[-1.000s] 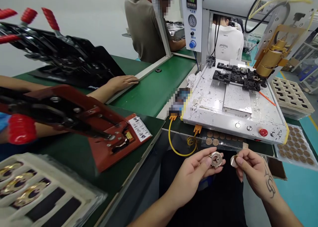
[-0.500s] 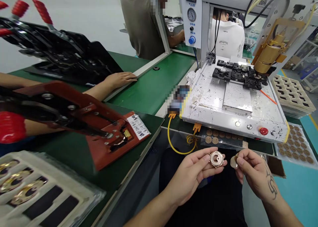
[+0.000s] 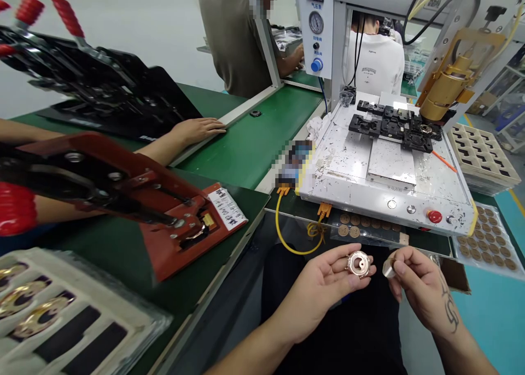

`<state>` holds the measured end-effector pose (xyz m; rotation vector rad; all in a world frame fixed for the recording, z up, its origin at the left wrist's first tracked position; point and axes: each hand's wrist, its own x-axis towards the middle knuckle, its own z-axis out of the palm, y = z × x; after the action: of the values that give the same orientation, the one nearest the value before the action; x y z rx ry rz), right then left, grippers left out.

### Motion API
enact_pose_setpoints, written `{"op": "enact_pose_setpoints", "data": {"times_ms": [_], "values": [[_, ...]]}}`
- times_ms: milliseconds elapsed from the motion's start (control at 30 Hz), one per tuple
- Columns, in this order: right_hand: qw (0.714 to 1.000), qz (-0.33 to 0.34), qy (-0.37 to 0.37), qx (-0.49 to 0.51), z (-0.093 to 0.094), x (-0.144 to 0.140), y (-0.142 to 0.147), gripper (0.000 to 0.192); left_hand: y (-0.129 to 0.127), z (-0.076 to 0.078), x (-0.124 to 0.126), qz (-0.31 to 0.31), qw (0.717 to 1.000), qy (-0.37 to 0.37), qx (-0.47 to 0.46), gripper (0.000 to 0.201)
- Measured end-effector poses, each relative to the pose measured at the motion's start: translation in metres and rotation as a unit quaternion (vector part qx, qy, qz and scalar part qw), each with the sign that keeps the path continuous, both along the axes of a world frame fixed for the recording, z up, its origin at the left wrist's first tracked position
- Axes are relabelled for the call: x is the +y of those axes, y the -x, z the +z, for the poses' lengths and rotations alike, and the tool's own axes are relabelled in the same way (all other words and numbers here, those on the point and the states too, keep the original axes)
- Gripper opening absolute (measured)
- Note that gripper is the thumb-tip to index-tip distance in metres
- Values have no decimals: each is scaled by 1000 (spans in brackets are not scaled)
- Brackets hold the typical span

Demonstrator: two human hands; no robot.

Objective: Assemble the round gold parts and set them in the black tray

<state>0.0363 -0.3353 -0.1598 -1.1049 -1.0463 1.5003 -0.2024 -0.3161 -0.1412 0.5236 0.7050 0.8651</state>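
My left hand (image 3: 328, 279) is turned palm up, with a rose-gold watch case (image 3: 351, 270) resting on its fingers. The case is round and ring-like, with a curved opening and a small round feature inside; the thumb lies along its lower edge. To the right, my right hand (image 3: 418, 285) pinches a thin, shiny round disc (image 3: 388, 269) between thumb and fingers. The disc is tilted and a short gap separates it from the case. Fingers partly cover the disc's right side. Both hands are above my dark-clothed lap, in front of the machine.
A white benchtop machine (image 3: 344, 183) carries black fixtures (image 3: 385, 124) and a gold cylinder (image 3: 447, 93). Sheets of brown round stickers (image 3: 488, 238) lie at right. A red toggle press (image 3: 164, 255) and a tray of gold parts (image 3: 135, 331) stand left. A co-worker's hand (image 3: 199, 130) rests on the bench.
My left thumb has slid from the case's face down to its lower edge, and the case sits slightly more to the right. The disc in my right hand has turned and tilted.
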Motion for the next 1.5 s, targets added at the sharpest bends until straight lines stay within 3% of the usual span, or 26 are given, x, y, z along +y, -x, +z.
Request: {"op": "enact_pose_setpoints", "data": {"times_ms": [200, 400, 667, 900, 1367, 1500], "values": [[997, -28, -55, -47, 11, -6, 5, 24, -1, 4, -4, 7, 1000, -19, 22, 64], [995, -39, -43, -83, 17, -7, 5, 24, -2, 6, -7, 19, 999, -32, 29, 63], [999, 26, 32, 6, 7, 0, 10, 28, -3, 0, -7, 30, 999, -29, 12, 53], [998, 38, 51, 27, 5, 2, 11, 30, -2, 1, -8, 28, 998, -47, 19, 57], [998, 36, 46, 23, 7, 1, 9, 32, -2, 5, -9, 15, 999, -36, 27, 63], [1000, 18, 13, 6, 7, 0, 9, 30, -2, 5, -9, 14, 999, -35, 31, 64]]}}
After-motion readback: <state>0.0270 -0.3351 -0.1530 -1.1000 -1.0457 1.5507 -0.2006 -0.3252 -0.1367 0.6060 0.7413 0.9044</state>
